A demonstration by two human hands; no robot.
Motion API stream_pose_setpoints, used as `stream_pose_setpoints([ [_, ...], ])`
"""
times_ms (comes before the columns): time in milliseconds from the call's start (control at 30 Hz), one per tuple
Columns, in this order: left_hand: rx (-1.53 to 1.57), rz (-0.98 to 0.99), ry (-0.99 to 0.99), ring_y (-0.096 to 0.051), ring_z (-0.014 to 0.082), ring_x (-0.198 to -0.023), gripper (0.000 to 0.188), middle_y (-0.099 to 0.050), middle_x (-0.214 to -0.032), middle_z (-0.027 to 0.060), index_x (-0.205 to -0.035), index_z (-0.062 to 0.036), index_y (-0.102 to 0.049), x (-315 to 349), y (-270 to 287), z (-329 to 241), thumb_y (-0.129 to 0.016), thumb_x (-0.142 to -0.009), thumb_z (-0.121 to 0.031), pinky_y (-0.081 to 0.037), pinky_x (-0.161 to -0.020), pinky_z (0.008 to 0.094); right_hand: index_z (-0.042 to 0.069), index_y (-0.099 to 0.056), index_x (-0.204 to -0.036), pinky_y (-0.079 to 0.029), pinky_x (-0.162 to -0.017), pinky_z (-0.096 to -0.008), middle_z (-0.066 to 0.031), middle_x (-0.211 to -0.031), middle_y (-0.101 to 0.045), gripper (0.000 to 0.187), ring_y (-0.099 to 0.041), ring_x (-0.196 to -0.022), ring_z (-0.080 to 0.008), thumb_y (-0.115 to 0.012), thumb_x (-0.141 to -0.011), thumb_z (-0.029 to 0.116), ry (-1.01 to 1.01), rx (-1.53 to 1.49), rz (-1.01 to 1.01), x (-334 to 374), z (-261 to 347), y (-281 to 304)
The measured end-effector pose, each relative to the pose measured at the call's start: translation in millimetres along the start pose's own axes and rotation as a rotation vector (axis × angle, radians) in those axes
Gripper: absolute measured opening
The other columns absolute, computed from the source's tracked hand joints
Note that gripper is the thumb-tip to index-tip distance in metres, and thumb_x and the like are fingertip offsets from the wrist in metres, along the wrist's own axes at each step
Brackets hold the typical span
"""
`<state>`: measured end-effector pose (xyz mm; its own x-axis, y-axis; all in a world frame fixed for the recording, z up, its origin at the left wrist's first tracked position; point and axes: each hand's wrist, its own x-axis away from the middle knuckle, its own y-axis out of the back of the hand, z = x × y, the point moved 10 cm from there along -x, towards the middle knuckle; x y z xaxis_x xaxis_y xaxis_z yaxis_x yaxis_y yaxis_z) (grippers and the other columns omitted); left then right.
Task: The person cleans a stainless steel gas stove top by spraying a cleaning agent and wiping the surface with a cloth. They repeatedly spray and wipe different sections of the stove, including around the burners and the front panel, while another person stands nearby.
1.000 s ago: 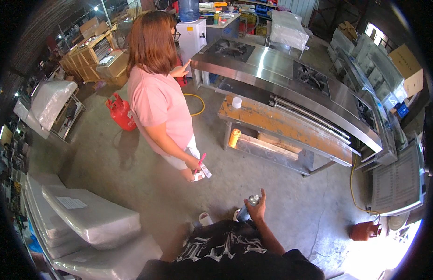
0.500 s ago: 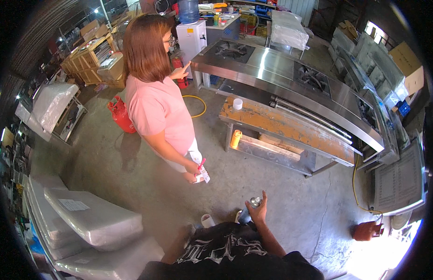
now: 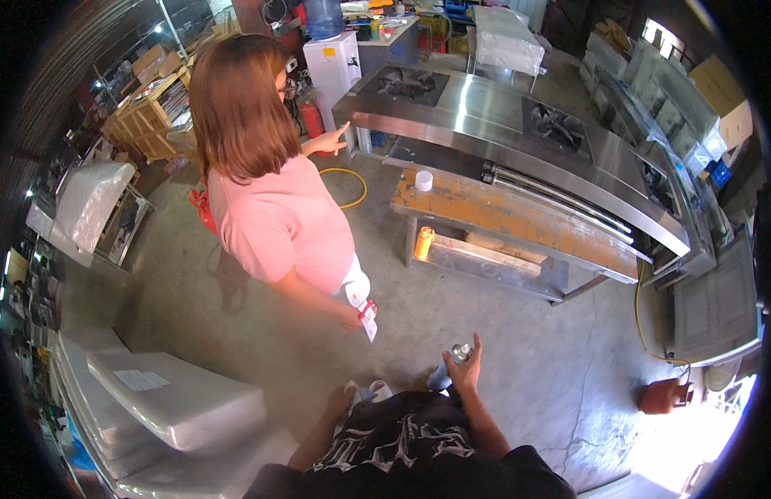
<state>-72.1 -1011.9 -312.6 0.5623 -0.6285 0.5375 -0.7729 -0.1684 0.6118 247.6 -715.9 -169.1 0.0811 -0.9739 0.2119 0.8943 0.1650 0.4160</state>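
My right hand (image 3: 467,374) is closed around a spray can, its silvery top (image 3: 461,353) showing beside my thumb and raised index finger; fingers and palm hide part of the can. Low by my other side, my left hand (image 3: 341,402) is dim, and its fingers cannot be made out. In front of me stands a person in a pink top (image 3: 294,220). One of their hands (image 3: 327,141) points toward a long stainless steel gas range (image 3: 502,125); the other, lowered, holds a white card (image 3: 368,323) with a red-pink strap.
A worn brown-topped bench (image 3: 510,220) stands before the range, with a white tub (image 3: 424,180) on top and a yellow bottle (image 3: 424,243) on its lower shelf. Plastic-wrapped panels (image 3: 177,399) are stacked at left. A red gas cylinder (image 3: 664,396) with a yellow hose stands at right.
The person in pink has shifted left in view, their lowered hand now further down with the card. My right hand stays around the can, with slight movement.
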Motion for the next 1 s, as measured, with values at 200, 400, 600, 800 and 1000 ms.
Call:
stream_pose_setpoints([
  [200, 0.059, 0.023, 0.090, -0.071, 0.0388, -0.088, 0.062, -0.073, -0.096, 0.0270, -0.104, 0.0064, -0.072, -9, 2, 56, -0.056, -0.097, -0.053, -0.051, -0.079, 0.0498, 0.008, -0.029, -0.159, -0.048, -0.104, -0.0477, -0.0254, -0.136, -0.054, 0.104, -0.059, -0.121, -0.0370, -0.090, -0.077, 0.026, 0.035, -0.024, -0.005, 3, 9, -5],
  [400, 0.033, -0.053, 0.250, -0.070, 0.0336, -0.079, 0.062, -0.071, -0.082, 0.0247, -0.096, 0.0076, -0.072, 10, -2, 112, -0.056, -0.098, -0.052, -0.050, -0.071, 0.0489, 0.007, -0.029, -0.159, -0.048, -0.106, -0.0477, -0.0261, -0.139, -0.053, 0.103, -0.058, -0.124, -0.0376, -0.090, -0.078, 0.026, 0.010, 0.011, -0.009, 2, -1, -1],
  [600, 0.088, -0.018, 0.159, -0.068, 0.0341, -0.074, 0.059, -0.068, -0.077, 0.0245, -0.090, 0.0053, -0.071, 22, -18, 103, -0.056, -0.099, -0.051, -0.048, -0.068, 0.0491, 0.007, -0.029, -0.159, -0.047, -0.108, -0.0487, -0.0269, -0.142, -0.051, 0.104, -0.055, -0.128, -0.0392, -0.089, -0.077, 0.027, 0.011, 0.000, 0.011, 2, -4, -1],
  [800, 0.039, -0.124, -0.220, -0.060, 0.0299, -0.067, 0.056, -0.064, -0.071, 0.0194, -0.085, 0.0037, -0.067, 16, -24, 65, -0.054, -0.101, -0.048, -0.047, -0.066, 0.0469, 0.007, -0.029, -0.159, -0.048, -0.106, -0.0493, -0.0263, -0.140, -0.052, 0.104, -0.056, -0.125, -0.0394, -0.089, -0.076, 0.029, 0.023, 0.051, 0.021, 6, 2, 0],
  [1000, 0.030, 0.057, 0.084, -0.058, 0.0289, -0.066, 0.041, -0.062, -0.070, 0.0174, -0.091, 0.0009, -0.069, 12, -36, 95, -0.053, -0.103, -0.035, -0.046, -0.064, 0.0460, 0.008, -0.029, -0.158, -0.049, -0.104, -0.0486, -0.0259, -0.137, -0.054, 0.106, -0.058, -0.123, -0.0389, -0.091, -0.075, 0.029, 0.024, 0.058, -0.001, 9, 2, 7],
])
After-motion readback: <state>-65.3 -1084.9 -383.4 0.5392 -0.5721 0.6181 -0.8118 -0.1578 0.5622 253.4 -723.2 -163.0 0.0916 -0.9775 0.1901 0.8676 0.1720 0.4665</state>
